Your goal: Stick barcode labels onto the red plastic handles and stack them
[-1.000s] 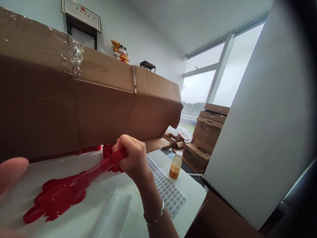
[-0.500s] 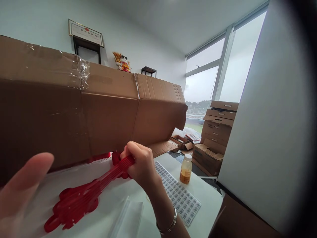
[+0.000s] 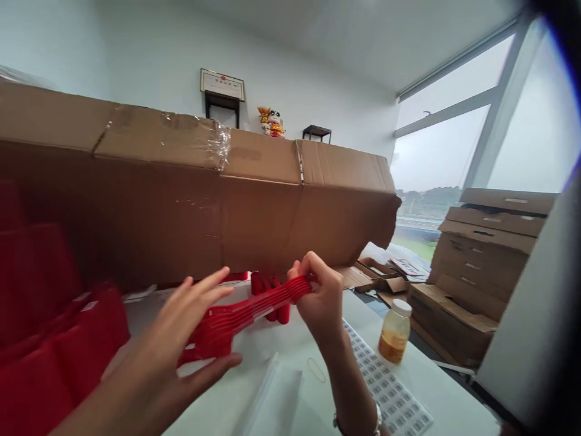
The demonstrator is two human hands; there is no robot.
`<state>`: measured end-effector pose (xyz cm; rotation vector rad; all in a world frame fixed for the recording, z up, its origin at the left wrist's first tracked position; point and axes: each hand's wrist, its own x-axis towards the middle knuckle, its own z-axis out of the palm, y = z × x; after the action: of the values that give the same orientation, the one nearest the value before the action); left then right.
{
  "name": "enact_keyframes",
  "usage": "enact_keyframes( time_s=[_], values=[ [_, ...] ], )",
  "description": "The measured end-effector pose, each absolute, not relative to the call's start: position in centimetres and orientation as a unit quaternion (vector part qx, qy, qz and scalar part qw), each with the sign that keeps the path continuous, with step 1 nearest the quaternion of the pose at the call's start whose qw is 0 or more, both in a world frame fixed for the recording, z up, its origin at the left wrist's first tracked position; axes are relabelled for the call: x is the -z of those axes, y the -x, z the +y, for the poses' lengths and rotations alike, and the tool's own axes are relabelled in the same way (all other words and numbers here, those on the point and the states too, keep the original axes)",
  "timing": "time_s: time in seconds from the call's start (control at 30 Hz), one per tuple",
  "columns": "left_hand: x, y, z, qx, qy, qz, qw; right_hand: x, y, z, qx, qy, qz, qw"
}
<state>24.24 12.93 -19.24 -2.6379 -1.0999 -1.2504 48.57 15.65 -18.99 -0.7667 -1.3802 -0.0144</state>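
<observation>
The bundle of strips (image 3: 261, 304) is bright red, and so are the rolls (image 3: 284, 312) near the far edge of the white table (image 3: 447, 387). Deeper red fills the blurred pile (image 3: 102, 321) toward its left edge. Near the right edge, a white sheet (image 3: 385, 384) carries a regular grid of small grey-and-black squares, and a bottle (image 3: 394, 336) shows orange-yellow below a white cap (image 3: 401, 307). The rubber band (image 3: 309, 366) is pale yellow; the bracelet (image 3: 378, 418) is silver. The long cardboard (image 3: 258, 212) is plain brown, with shiny clear tape (image 3: 222, 145). The figurine (image 3: 275, 125) mixes gold, red, white and black. The certificate (image 3: 222, 85) is white with a red emblem.
</observation>
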Motion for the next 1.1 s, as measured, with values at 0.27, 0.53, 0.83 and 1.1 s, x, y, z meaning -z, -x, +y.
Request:
enact_keyframes(
  time_s=[0.27, 0.53, 0.83, 1.1],
  values=[
    [17.8, -24.8, 12.9, 0.438, 0.694, -0.417, -0.390, 19.8, -48.0, 17.0, -0.182, 0.449, -0.657, 0.577],
    [20.4, -24.5, 17.6, 0.444, 0.622, -0.475, -0.438, 22.0, -48.1, 20.1, -0.249, 0.488, -0.721, 0.424],
    [21.6, -24.3, 19.0, 0.433, 0.607, -0.482, -0.459, 21.1, -44.8, 17.0, -0.056, 0.431, -0.838, 0.330],
    [23.0, -24.4, 20.2, 0.361, 0.631, -0.501, -0.469, 22.1, -44.0, 18.9, -0.068, 0.480, -0.838, 0.251]
  ],
)
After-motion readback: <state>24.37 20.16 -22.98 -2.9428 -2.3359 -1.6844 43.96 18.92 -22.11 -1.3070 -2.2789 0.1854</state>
